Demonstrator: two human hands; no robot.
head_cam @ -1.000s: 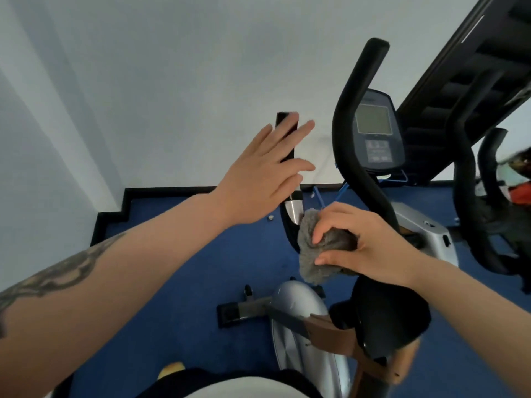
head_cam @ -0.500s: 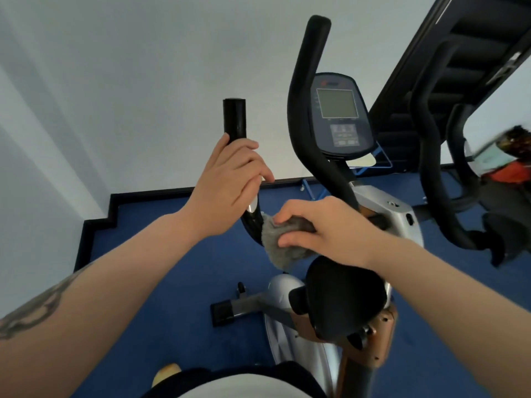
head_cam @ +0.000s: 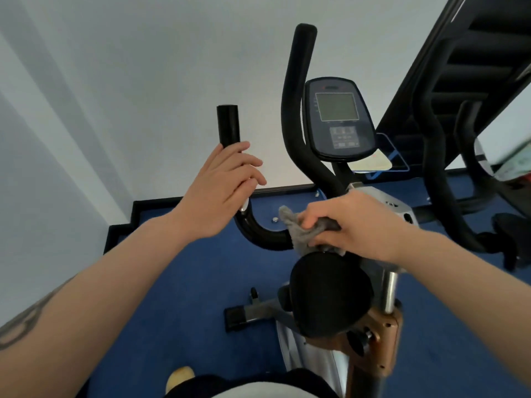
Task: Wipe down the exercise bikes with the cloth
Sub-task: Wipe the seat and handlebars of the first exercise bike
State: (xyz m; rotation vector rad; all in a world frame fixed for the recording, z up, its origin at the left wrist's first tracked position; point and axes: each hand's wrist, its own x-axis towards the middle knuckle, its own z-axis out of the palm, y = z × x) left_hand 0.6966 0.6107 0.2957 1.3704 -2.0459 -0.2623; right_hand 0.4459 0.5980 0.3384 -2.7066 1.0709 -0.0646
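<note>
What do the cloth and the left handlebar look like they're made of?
Cloth: grey, fuzzy, bunched in the right hand; probably microfibre or terry. Left handlebar, held by the left hand: matte black grip, likely foam or rubber; glossy black bend below, likely painted metal.

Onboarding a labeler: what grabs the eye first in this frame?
Two bare arms reach in from below: the left hand wraps the black left handlebar, while the right hand presses a gray cloth onto the bar's lower curve at center. Behind them, the bike's console faces the camera at upper center, and the black seat sits just below the cloth.
</note>
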